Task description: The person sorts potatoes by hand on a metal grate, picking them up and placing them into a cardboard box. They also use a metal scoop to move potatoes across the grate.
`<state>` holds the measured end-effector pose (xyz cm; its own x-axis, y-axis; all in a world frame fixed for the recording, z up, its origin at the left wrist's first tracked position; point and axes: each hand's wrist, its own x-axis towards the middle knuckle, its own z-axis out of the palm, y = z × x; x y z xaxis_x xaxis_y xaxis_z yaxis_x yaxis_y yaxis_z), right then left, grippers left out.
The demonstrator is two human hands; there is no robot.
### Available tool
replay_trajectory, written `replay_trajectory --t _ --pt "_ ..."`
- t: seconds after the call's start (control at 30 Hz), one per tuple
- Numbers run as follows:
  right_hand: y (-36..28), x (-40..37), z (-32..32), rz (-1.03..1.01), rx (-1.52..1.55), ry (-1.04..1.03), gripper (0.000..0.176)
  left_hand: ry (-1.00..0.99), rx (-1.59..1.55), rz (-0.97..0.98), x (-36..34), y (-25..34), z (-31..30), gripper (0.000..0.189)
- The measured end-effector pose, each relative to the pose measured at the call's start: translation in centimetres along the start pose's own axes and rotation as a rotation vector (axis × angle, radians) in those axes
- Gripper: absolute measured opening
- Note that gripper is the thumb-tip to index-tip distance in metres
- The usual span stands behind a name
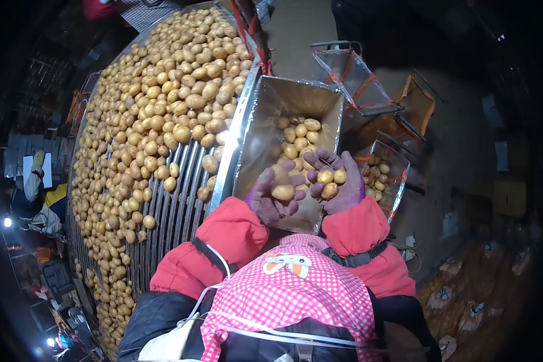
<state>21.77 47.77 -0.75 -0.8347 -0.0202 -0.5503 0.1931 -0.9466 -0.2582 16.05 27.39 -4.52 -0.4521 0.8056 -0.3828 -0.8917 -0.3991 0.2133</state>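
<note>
Potatoes point(330, 178) cupped in right hand point(346, 192) | potato point(282, 192) in left hand point(264, 204) | over chute point(286, 99)

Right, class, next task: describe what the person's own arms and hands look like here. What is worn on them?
The left hand and the right hand both wear purple knitted gloves. The sleeves are bright red, padded and puffy at the cuffs. A dark strap crosses each sleeve further back. A thin white cord runs over the left one.
</note>
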Motion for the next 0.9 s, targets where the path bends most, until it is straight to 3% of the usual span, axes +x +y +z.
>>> replay_trajectory --t 0.1,0.17,0.23,0.27,0.37,0.4,0.43,0.5,0.6,0.67,0.7,0.8,0.9 --pt "0.0 -0.7 0.5 -0.076 0.203 0.102 0.052 -0.070 -0.090 0.027 0.5 0.3 -1.2 0.057" --pt "0.0 -0.6 -2.6 -0.048 0.269 0.036 0.054 -0.132 -0.129 0.054 0.4 0.9 -1.8 0.055" --pt "-0.2 -1.2 -4.2 -0.031 0.291 -0.028 0.052 -0.028 -0.161 0.115 -0.3 1.6 -2.1 0.055" --pt "-0.6 -1.7 -4.4 -0.032 0.265 0.042 0.045 0.000 -0.158 0.153 -0.8 1.9 -1.8 0.054" --pt "-1.8 -0.7 -10.4 -0.003 0.291 -0.095 0.036 0.095 -0.121 0.224 -2.5 2.9 -1.7 0.047" --pt "-2.7 -1.2 -8.9 -0.044 0.219 0.096 0.031 0.254 -0.036 0.258 -3.1 3.2 -2.6 0.047" --pt "-4.4 -0.9 -8.2 -0.077 0.173 0.149 0.030 0.100 -0.101 0.255 -3.6 3.1 -2.7 0.048" --pt "-7.4 0.4 -7.0 -0.118 0.093 0.262 0.030 0.080 -0.081 0.265 -4.6 3.1 -2.8 0.052" --pt "-15.4 6.9 -6.3 -0.196 0.010 -0.052 0.037 0.159 0.026 0.309 -5.9 3.0 -1.3 0.058" --pt "-19.1 12.7 -6.8 -0.325 -0.173 -0.032 0.041 0.115 -0.129 0.318 -5.7 2.9 -0.4 0.056" --pt "-18.8 12.8 -3.1 -0.393 -0.154 0.338 0.043 0.108 -0.121 0.346 -5.8 3.0 0.4 0.056" --pt "-15.9 13.3 -1.2 -0.552 -0.598 0.300 0.048 0.101 -0.107 0.443 -5.8 3.1 2.4 0.062" --pt "-5.4 9.8 2.2 -0.172 -0.951 -0.358 0.063 0.109 -0.114 0.541 -5.1 2.3 3.1 0.063"
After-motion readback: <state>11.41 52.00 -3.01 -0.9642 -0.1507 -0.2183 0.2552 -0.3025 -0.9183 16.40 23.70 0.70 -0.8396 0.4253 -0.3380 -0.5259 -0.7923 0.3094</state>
